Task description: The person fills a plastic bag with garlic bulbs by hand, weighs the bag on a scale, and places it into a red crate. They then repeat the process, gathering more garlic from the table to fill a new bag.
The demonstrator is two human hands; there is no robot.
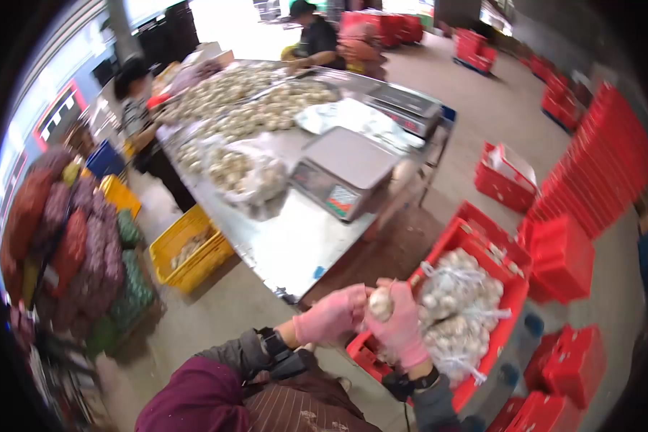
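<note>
My right hand [399,330], in a pink glove, is closed around a whitish garlic bulb [380,304], which shows between its thumb and fingers. Close against the bulb's left side is my left hand [333,314], also gloved in pink, with its fingers curled together. What the left fingers pinch, if anything, is hidden. Below and to the right of my hands, a red crate [515,270] holds garlic bulbs in tied clear bags [459,306].
A metal table [284,248] bears loose garlic [237,108], an open bag of bulbs [241,173] and a scale [349,169]. Two people stand around it. A yellow crate [187,248] and filled net sacks [72,237] lie left; stacked red crates [590,165] stand right.
</note>
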